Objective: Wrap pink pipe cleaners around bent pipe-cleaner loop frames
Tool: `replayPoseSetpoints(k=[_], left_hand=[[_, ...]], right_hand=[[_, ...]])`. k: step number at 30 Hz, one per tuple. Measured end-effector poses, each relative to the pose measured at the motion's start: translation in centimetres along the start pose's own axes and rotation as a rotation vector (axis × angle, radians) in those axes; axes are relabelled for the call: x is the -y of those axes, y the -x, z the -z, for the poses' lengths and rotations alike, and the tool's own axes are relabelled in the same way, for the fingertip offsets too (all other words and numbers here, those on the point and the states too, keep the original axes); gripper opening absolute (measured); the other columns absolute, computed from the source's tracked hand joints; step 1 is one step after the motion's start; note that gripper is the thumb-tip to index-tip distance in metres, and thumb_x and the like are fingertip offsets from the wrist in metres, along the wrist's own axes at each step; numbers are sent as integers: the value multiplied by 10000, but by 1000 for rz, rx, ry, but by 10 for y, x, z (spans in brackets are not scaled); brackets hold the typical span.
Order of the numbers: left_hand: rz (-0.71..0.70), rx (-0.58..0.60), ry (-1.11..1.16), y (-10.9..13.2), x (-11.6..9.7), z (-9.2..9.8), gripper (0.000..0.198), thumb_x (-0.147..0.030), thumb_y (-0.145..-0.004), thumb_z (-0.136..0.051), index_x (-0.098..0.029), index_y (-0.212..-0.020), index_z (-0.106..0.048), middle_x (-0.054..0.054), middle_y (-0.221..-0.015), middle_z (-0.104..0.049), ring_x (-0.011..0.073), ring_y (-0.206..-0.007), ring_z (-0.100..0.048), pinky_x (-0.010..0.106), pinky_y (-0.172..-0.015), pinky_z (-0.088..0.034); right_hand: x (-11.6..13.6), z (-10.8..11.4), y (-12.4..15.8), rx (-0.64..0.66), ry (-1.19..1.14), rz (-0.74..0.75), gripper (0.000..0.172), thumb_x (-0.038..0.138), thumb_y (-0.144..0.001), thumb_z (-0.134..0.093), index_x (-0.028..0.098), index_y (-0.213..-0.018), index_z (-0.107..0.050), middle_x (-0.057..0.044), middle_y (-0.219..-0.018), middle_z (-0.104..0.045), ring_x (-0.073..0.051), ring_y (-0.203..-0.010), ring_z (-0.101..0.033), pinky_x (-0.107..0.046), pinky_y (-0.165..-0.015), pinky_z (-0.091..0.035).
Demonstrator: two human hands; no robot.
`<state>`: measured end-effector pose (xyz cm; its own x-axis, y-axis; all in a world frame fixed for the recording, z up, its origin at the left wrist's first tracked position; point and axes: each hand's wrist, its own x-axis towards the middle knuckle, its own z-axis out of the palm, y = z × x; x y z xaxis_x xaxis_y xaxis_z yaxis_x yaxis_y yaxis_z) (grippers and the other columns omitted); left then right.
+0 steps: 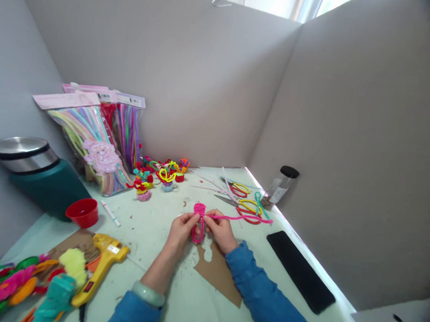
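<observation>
Between both hands is a bright pink pipe cleaner (199, 209), wound flat at its upper end with a long loop hanging below. My left hand (185, 228) pinches it from the left at the middle. On the other side my right hand (221, 231) pinches the same piece, and a loose pink strand runs out past it to the right, over the scissors. Just beneath my right hand and wrist lies a piece of brown cardboard (219, 276) with a cut-out notch. The fingertips partly hide the spot where the strand meets the wound part.
Two pairs of scissors (246, 207) lie right of the hands, near a black-lidded jar (281, 187) and a black slab (299, 270). At left are a yellow glue gun (102, 266), red cup (83, 213), teal flask (42, 184), pipe-cleaner packs (92, 139) and colourful fuzzy pieces (21, 285).
</observation>
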<state>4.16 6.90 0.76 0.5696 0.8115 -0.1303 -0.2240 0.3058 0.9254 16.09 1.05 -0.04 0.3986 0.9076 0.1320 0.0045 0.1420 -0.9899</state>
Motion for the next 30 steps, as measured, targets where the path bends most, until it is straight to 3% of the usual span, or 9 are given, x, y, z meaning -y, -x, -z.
replayPoseSetpoints(k=[8,18,30], left_hand=[[39,-27,-23,0,-2,1,316,-417,-643,-673,-121,-672,-568,-12,-420,-524,91,-335,-449,200,-353,-347],[36,51,-82,1,-1,2,329,-443,-677,-637,-121,-706,-581,-6,-410,-524,98,-332,-450,202,-357,-345],[45,48,-86,1,-5,2,306,-413,-671,-653,-124,-626,-564,-21,-376,-497,68,-293,-386,186,-325,-288]], right_hand=[[0,-1,2,54,52,47,162,330,-792,-547,169,-804,-541,50,-543,-471,-98,-497,-435,-215,-490,-345],[2,-2,1,24,36,57,157,323,-779,-566,169,-775,-533,53,-518,-459,-96,-472,-427,-212,-467,-337],[-3,-1,1,22,17,41,168,337,-784,-557,173,-760,-534,62,-489,-456,-88,-447,-414,-205,-457,-324]])
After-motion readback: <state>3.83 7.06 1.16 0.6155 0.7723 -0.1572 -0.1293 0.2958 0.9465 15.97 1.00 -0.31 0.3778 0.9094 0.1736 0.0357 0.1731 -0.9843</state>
